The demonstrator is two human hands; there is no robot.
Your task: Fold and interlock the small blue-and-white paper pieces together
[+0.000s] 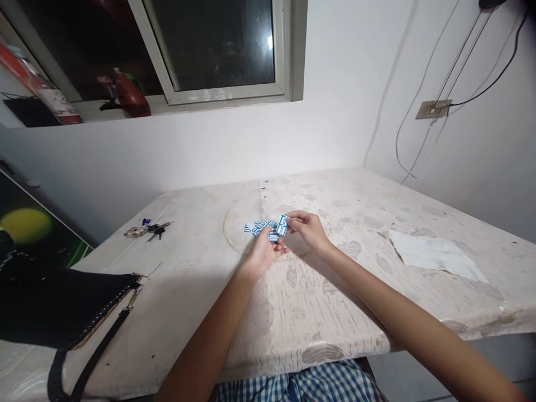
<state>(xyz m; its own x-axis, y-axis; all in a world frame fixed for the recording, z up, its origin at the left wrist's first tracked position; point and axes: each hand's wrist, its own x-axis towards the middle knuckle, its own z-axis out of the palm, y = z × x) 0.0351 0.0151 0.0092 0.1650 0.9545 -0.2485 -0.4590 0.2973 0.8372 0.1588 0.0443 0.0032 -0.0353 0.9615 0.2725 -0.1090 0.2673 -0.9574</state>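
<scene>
Over the middle of the table, my left hand (264, 248) holds several small white cards with blue outlines (260, 226), fanned between thumb and fingers. My right hand (309, 228) pinches one blue-and-white card (282, 225) by its right edge, just above the fan. Both hands are close together over a round pale mat (233, 231). Whether more cards lie on the mat behind the fan, I cannot tell.
A bunch of keys (157, 230) lies at the left. Nearer on that side is a black bag (67, 304) with a strap. A white cloth (435, 255) rests at the right. The wall (251, 148) bounds the table's back; a socket (433, 109) with cables is on the right wall.
</scene>
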